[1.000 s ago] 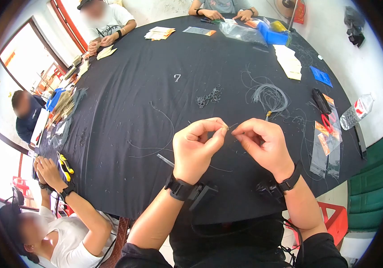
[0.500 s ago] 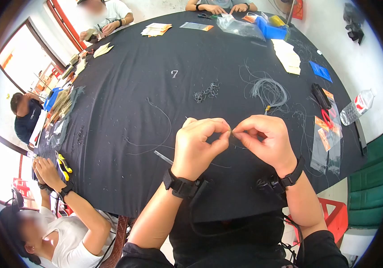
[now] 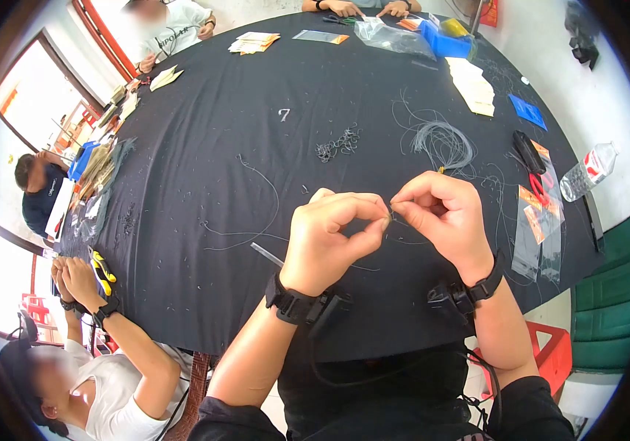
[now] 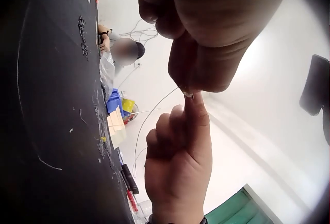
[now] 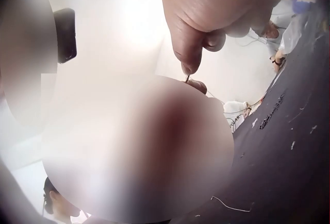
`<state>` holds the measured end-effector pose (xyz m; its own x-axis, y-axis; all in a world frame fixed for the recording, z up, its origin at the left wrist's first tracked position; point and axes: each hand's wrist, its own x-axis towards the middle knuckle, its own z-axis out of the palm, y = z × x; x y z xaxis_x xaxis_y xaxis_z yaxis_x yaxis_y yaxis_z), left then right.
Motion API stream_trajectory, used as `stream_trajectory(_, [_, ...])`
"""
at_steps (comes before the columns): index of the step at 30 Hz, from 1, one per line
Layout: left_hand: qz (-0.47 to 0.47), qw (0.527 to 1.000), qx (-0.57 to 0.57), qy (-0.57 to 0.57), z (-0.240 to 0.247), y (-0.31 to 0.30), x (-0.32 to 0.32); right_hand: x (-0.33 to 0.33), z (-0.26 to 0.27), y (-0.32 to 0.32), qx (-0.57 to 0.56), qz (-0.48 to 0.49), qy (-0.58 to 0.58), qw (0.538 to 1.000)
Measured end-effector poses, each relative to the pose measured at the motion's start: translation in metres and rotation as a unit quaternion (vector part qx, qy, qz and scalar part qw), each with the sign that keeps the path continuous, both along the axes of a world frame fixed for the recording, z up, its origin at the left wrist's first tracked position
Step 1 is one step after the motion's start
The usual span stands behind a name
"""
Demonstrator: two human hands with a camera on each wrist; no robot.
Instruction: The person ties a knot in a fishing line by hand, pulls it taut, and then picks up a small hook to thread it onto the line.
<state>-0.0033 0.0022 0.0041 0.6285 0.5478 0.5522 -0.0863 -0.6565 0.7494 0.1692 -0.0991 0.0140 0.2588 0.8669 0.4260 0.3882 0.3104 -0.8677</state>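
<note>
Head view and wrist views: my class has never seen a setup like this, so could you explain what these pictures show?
There is no robot here, just a person's bare left hand and right hand. The head picture comes from a camera worn on the head, looking forward and down. The other two come from wrist cameras, each watching its own hand's work. On the black tablecloth lie a coil of thin line, a pile of small hooks and yellow-handled pliers. Both hands pinch at a tiny piece, too small to identify, and a thin strand runs from the fingertips.
</note>
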Motion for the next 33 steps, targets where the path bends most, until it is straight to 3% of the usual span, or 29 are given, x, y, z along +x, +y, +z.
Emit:
stream_trajectory(15, [-0.031,0.998,-0.026,-0.037,-0.002,0.002,-0.002,-0.001,0.001,-0.002,-0.032,0.029,0.076,0.996])
stream_trajectory(26, [-0.024,0.989,-0.128,-0.071,0.006,-0.006,-0.003,-0.002,-0.001,-0.001,-0.058,0.073,0.189,0.978])
stream_trajectory(33, [-0.022,0.975,-0.19,-0.11,0.01,-0.01,-0.002,-0.007,0.0,-0.001,-0.062,0.056,0.144,0.986])
